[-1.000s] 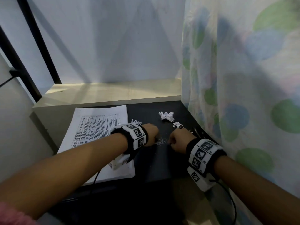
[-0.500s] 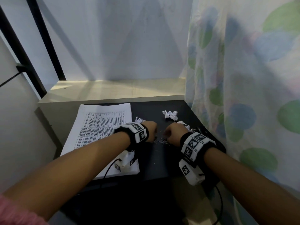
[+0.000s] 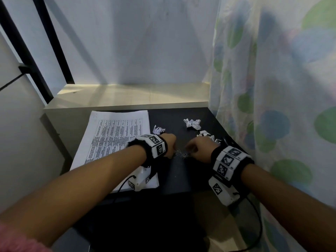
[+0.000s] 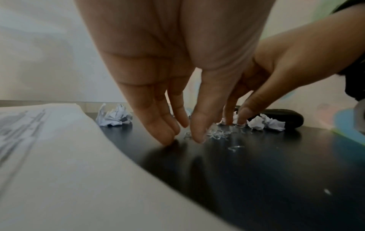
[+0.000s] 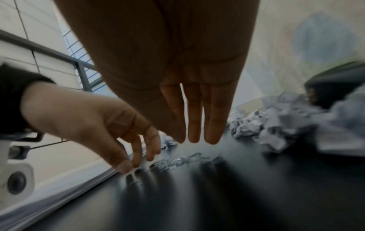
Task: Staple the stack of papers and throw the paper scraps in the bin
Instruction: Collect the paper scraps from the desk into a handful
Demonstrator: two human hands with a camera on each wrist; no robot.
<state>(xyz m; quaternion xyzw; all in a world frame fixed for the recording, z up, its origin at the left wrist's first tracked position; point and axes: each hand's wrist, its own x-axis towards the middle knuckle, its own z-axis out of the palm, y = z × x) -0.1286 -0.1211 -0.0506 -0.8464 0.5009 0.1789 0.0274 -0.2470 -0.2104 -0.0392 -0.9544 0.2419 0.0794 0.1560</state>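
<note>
My left hand (image 4: 169, 65) has its fingers straight and pointing down, tips touching the black desk (image 3: 183, 179) at the near edge of a small heap of loose staples (image 4: 215, 135); nothing is grasped that I can see. My right hand (image 5: 177, 70) points its straight fingers down at the same heap from the 3 o'clock side; in the left wrist view one fingertip touches a small ring-like bit by the staples, though I cannot tell if it is pinched. In the head view the two hands nearly meet over the staples (image 3: 181, 155).

At 9 o'clock from the hands lies the stack of papers (image 3: 116, 137), flat, printed side up, its right edge just beside my left fingertips. One crumpled paper scrap (image 3: 158, 129) sits at 12 o'clock of my left hand, beside the stack's right edge. More scraps (image 3: 193, 123) lie at 12 to 1 o'clock of my right hand, with another clump (image 3: 207, 134) touching a dark rounded object (image 4: 284, 118), perhaps the stapler, at about 2 o'clock. I see no container in any view. A spotted curtain (image 3: 272, 106) hangs at 3 o'clock.
</note>
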